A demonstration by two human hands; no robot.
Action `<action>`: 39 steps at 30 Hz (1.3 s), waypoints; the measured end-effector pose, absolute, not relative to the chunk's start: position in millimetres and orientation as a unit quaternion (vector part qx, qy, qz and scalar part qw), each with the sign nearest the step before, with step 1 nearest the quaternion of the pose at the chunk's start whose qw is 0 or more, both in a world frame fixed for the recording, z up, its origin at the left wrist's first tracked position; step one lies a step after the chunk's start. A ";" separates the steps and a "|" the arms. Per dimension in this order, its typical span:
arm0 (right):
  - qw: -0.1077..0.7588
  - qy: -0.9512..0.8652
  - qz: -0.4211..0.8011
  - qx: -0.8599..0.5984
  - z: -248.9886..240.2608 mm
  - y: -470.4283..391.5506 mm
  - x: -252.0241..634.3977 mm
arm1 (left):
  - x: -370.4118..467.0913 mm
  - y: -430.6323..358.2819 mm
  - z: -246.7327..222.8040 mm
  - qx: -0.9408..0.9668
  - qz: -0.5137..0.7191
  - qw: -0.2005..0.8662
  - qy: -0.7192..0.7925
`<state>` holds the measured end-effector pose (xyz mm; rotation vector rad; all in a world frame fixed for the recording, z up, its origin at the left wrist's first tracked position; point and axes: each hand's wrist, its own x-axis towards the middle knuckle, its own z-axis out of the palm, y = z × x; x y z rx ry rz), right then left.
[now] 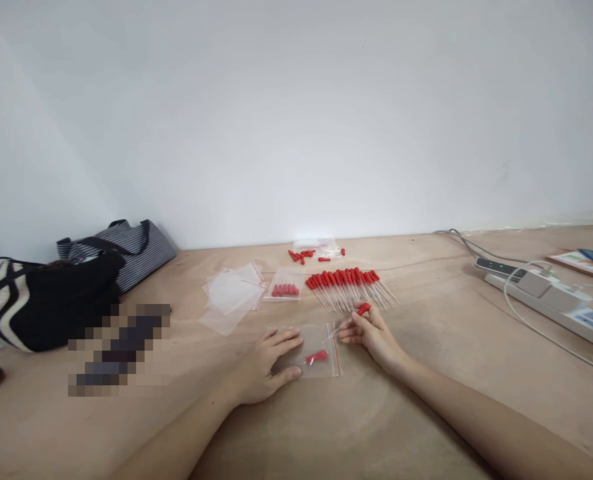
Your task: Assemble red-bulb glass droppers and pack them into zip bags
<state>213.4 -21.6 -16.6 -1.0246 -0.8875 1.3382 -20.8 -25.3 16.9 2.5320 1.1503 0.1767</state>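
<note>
My right hand (369, 333) pinches a dropper (363, 309) by its red rubber bulb. The clear tube points left over the red-striped mouth of a small zip bag (309, 333); whether its tip is inside I cannot tell. Within that bag lies a red-bulbed dropper (317, 357), perhaps more than one. My left hand (271, 363) rests on the bag's left side, thumb and fingers spread, touching the plastic. Just beyond my right hand, a row of several red-bulbed droppers (343, 280) is fanned out on the table. A filled zip bag (286, 288) holding several droppers lies left of that row.
Loose zip bags (233, 293) overlap left of the filled one. Near the wall lie loose red bulbs (302, 255) and clear tubes (329, 253). A power strip (556, 300) with cables occupies the right. Striped bags (141, 247) and a blurred dark object (126, 350) stand left.
</note>
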 end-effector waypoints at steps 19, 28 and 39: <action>0.596 -0.389 0.446 -0.542 -21.8 -10.9 250.1 | -22.0 -24.6 15.6 0.897 0.060 0.175 0.402; 0.559 -0.465 0.497 -0.473 -21.3 -24.5 210.8 | -19.3 -25.3 13.1 0.894 0.089 0.172 0.403; 0.411 -0.636 0.495 -0.427 -23.1 -14.4 203.8 | -18.4 -25.9 12.4 0.893 0.088 0.169 0.407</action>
